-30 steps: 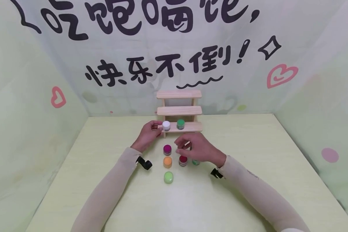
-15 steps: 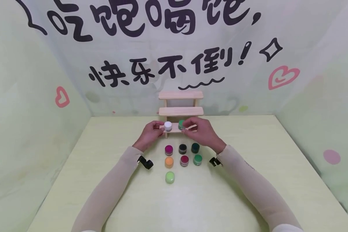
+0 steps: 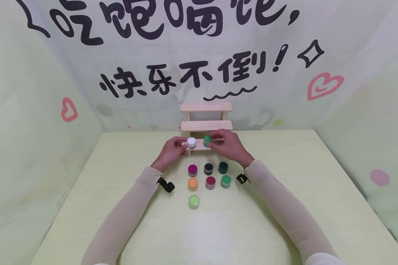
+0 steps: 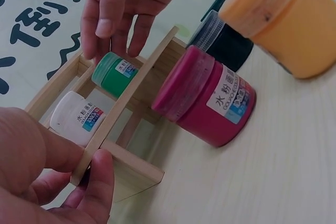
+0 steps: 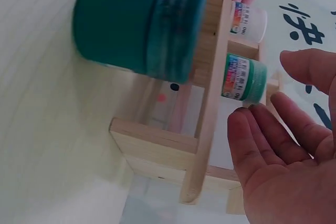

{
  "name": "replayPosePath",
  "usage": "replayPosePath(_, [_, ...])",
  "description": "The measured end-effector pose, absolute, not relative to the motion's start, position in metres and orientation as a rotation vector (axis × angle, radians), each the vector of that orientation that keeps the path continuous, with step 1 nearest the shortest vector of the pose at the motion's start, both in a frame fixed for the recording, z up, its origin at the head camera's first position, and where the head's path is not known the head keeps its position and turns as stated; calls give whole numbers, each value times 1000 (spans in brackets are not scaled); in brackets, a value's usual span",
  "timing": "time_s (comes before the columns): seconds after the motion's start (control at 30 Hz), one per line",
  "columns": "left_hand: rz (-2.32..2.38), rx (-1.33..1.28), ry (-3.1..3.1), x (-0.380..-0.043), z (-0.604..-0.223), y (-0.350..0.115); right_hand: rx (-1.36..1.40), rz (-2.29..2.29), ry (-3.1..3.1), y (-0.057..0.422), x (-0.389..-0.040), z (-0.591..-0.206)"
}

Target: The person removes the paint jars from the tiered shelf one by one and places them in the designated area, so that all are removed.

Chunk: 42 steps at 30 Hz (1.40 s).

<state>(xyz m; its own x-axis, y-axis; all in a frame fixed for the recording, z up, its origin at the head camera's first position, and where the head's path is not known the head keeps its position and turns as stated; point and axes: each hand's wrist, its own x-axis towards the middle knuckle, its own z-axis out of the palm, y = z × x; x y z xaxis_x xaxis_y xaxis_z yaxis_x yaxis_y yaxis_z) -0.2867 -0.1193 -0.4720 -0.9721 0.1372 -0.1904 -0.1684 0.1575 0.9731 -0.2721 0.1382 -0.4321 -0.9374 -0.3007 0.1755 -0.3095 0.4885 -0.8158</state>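
A three-tier wooden display rack (image 3: 206,125) stands at the back of the table. On its lowest shelf sit a white paint jar (image 3: 191,142) and, to its right, a green paint jar (image 3: 207,141). My left hand (image 3: 170,152) pinches the left end of that shelf beside the white jar, thumb and fingers on either side of the board (image 4: 94,148). My right hand (image 3: 233,148) is at the right side of the green jar. In the right wrist view its relaxed fingers (image 5: 252,135) lie close to the jar, with the thumb standing apart from it.
Several paint jars stand in front of the rack: magenta (image 3: 192,169), black (image 3: 208,169), dark teal (image 3: 223,168), orange (image 3: 192,184), red (image 3: 210,182) and green (image 3: 226,181). A light green jar (image 3: 194,201) is nearest. A printed cloth (image 3: 146,110) hangs behind.
My right hand has moved from above the front jars, back and up to the green jar on the shelf. The left hand has stayed at the shelf's left end.
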Motion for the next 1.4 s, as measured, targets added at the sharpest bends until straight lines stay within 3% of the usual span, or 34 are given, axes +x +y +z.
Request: replayPosePath(1.4, [2063,-42,2096,-283,-478,-119,524,1427,-2769,139,-277,-440])
